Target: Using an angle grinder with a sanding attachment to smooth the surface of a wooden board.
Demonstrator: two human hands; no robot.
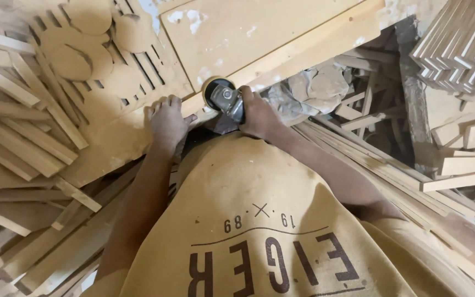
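A loose tan shirt [259, 220] is worn, and it fills the lower middle of the view, just below the hands. Dark brown lettering, a small cross and thin curved lines are printed across its front, seen upside down from above. The cloth is dusted with fine pale sawdust and is creased into soft folds. Both forearms are left bare; a short sleeve [391, 212] is seen at the right upper arm, well behind the right hand [259, 118]. The left hand [166, 121] is powdered with dust, and no gloves are worn.

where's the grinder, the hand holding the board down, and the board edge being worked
angle grinder [225, 99], head view, on its metal head beside the disc
left hand [166, 118], head view, on the back of the hand
wooden board [303, 41], head view, on its front edge strip
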